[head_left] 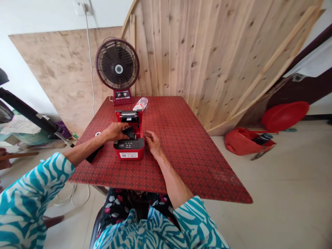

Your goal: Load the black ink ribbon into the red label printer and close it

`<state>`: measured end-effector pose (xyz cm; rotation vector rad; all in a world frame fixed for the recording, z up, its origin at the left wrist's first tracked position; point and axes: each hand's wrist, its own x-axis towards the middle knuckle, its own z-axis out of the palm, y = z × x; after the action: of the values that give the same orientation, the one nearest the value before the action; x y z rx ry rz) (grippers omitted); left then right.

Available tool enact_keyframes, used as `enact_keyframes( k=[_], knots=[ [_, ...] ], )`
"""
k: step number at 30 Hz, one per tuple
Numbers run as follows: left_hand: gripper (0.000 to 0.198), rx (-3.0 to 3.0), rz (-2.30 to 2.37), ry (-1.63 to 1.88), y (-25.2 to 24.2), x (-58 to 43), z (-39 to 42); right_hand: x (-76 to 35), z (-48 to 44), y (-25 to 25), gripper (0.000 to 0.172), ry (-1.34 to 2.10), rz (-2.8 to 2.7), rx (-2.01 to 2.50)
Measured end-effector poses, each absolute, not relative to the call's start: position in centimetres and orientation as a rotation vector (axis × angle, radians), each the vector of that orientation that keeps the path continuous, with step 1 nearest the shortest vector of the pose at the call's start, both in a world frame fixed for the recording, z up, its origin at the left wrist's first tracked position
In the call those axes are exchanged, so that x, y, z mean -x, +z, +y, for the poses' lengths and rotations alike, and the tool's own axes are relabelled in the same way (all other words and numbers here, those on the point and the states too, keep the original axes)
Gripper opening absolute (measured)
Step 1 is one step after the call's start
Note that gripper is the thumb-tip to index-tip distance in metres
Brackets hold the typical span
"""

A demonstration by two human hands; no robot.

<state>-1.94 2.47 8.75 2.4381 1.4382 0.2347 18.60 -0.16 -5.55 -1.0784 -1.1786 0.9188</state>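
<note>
Teal-striped sleeve [31,193] leads to left hand [116,131], fingers closed on a limp black strip [129,133] over the open red boxy printer [129,148], long axis pointing away across the red patterned tabletop [189,145]; right hand [153,142] curled, empty, just beside it

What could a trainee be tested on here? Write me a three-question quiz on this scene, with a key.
1. Which hand touches the black piece at the red thermal printer?
2. True or false: the plastic bottle stands upright.
3. Fill the gap: the electric fan stands ___ the printer.

Key: 1. The left hand. 2. False: it lies on its side. 3. Behind.
</note>
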Motion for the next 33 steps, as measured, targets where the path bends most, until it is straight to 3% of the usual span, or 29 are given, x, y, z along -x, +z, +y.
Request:
enact_keyframes(
  k=[9, 20, 33],
  knots=[
    [0.045, -2.648, 1.453, -0.005, 8.6, 0.2, 4.0, -18.6, -0.1, -5.8, 0.029, 0.925, -1.147, 1.035],
    [0.014, -2.337, 1.309, 0.595, 9.9, 3.0, 0.6, -19.1, -0.3, -5.7, 0.030, 0.885, -1.220, 1.117],
    [0.019, -2.889, 1.046, 0.861, 7.6, 3.3, -6.6, -18.9, -1.1, -4.6, 0.034, 0.916, -1.242, 1.165]
  ],
)
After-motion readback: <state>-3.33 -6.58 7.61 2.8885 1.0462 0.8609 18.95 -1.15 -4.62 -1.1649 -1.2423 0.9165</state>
